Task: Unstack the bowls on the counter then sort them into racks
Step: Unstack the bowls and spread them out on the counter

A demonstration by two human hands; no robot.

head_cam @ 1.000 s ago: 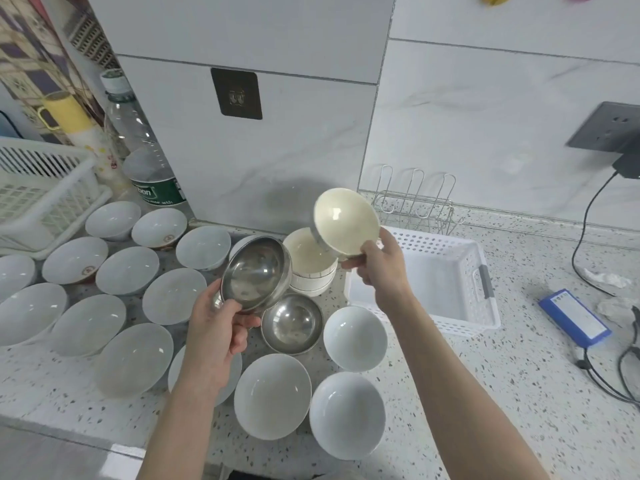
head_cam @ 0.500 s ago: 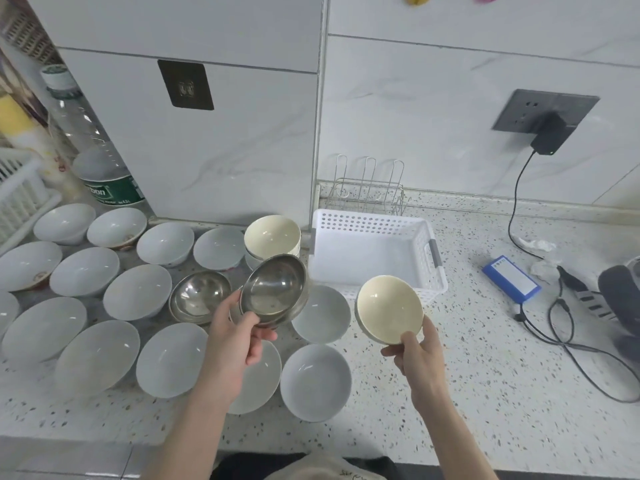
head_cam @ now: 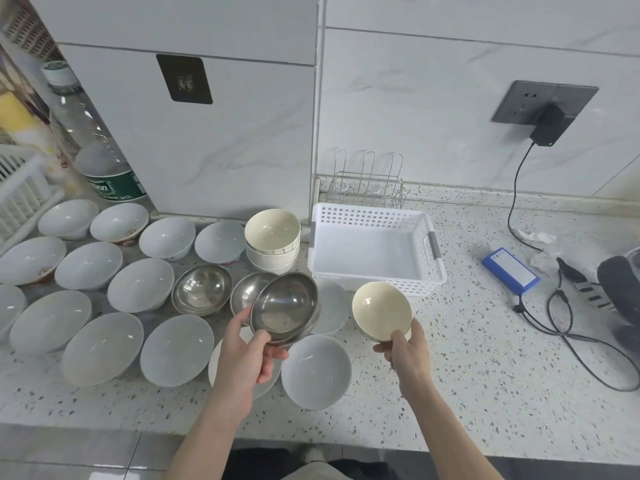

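My left hand (head_cam: 247, 355) grips a steel bowl (head_cam: 284, 307) tilted above the counter, in front of another steel bowl (head_cam: 244, 292) that it partly hides. My right hand (head_cam: 407, 351) holds a cream bowl (head_cam: 381, 310) by its lower rim, just in front of the white perforated basket (head_cam: 431, 268). A short stack of cream bowls (head_cam: 272, 239) stands left of the basket. A pair of nested steel bowls (head_cam: 202, 289) sits on the counter among several white bowls (head_cam: 140, 285) spread to the left. A wire rack (head_cam: 367, 183) stands behind the basket.
A water bottle (head_cam: 100, 157) and a white slatted basket (head_cam: 20, 192) are at the far left. Right of the perforated basket lie a blue box (head_cam: 510, 274), black cables (head_cam: 568, 327) and a plugged charger (head_cam: 547, 128). The counter's front edge runs below my wrists.
My right hand has carried the cream bowl from above the stack down and right to in front of the basket. The view shifted right. My left hand still holds the steel bowl.
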